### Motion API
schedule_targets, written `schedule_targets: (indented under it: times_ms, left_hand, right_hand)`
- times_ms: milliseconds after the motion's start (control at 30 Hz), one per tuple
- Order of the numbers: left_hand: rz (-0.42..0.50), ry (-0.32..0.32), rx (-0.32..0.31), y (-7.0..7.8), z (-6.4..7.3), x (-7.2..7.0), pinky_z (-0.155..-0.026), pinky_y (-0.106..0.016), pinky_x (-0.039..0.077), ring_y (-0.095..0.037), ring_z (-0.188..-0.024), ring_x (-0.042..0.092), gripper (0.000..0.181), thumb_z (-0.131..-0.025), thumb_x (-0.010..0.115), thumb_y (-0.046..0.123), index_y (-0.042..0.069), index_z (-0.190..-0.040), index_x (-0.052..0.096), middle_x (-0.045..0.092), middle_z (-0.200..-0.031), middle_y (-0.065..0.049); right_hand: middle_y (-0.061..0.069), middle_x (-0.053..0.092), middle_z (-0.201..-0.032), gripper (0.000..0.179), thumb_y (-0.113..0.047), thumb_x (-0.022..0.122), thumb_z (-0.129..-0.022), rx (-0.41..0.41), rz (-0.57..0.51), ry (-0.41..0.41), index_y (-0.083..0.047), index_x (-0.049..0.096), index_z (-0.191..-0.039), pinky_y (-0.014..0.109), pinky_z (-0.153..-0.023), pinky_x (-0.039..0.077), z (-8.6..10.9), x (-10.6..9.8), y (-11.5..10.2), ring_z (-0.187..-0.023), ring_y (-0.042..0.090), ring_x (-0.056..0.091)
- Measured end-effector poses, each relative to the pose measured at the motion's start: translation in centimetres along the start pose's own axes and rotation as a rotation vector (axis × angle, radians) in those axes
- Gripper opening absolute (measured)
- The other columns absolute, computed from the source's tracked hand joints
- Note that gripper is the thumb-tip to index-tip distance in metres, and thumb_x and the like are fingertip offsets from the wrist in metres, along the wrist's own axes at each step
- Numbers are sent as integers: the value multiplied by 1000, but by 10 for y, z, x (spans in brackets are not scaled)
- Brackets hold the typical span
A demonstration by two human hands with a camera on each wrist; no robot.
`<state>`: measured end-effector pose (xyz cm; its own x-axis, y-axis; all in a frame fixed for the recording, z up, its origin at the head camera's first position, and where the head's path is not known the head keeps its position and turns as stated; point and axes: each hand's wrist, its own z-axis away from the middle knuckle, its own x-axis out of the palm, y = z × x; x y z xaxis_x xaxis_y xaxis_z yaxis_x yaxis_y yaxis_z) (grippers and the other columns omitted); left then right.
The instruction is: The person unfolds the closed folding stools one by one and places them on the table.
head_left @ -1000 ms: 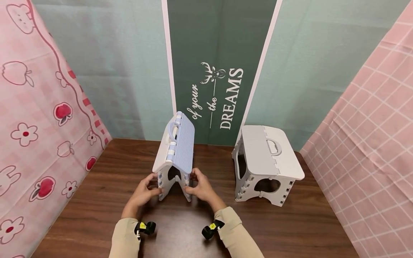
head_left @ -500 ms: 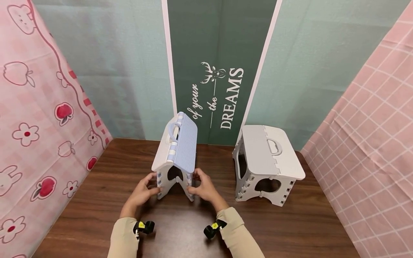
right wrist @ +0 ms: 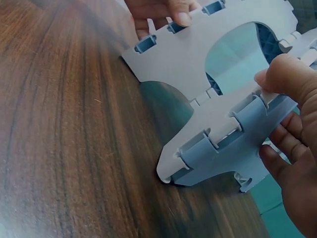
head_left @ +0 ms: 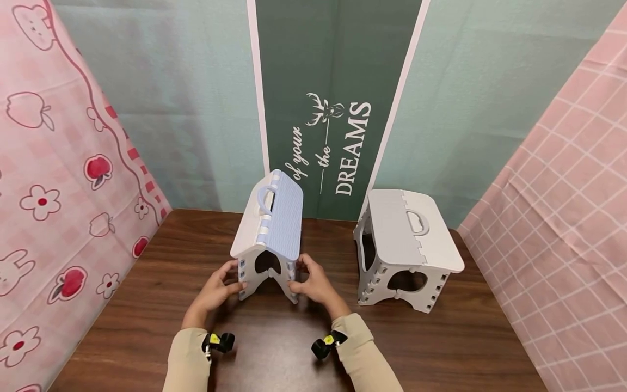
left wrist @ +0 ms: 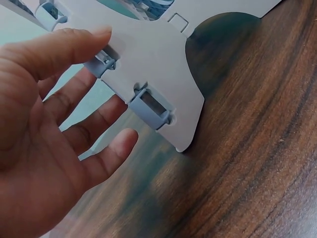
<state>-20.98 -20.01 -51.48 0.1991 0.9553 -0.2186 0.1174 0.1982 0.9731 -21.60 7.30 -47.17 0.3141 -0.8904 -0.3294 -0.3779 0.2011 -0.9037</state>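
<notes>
A blue and white folding stool (head_left: pixel 285 218) stands partly unfolded on the table, its two top halves sloping from a raised middle ridge like a roof. A carrying handle (head_left: pixel 265 199) sticks up at that ridge. My left hand (head_left: pixel 215 289) grips the left leg, its thumb on the white front panel (left wrist: pixel 153 59) and several fingers behind the hinged edge. On the other side, my right hand (head_left: pixel 315 284) holds the right leg (right wrist: pixel 218 144), thumb in front and fingers round the blue side. The front panel is bent inward at its middle.
A second folding stool (head_left: pixel 394 228), grey and white, stands fully unfolded to the right with a flat top. Dark wood table (head_left: pixel 274 348) lies beneath both. A green printed cloth (head_left: pixel 338 60) hangs behind; pink cloths (head_left: pixel 563 179) flank both sides.
The blue and white stool's legs have spread wider apart and its top halves have flattened somewhat. My right hand has moved slightly rightward with its leg; my left hand has barely moved.
</notes>
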Motion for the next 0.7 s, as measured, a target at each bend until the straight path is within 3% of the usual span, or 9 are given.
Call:
schedule_targets:
  times_ms: [400,700]
  left_hand:
    - [26,9,15,-6,-4,-2,-74,-33,49,-40,-102,53,50,-77,68,-8,-2,-122,49,53,-114,-25]
    - [28,35,22,-6,-3,1,-72,-34,49,-36,-99,54,49,-74,67,-11,-2,-119,49,53,-111,-21]
  right_hand:
    - [23,55,-93,34,9,69,-70,-22,-8,-1,7,50,-97,60,-81,41,-1,-4,1,-89,42,54]
    - [20,58,-91,33,8,72,-69,-42,-25,26,8,54,-96,59,-83,41,0,-5,9,-88,33,56]
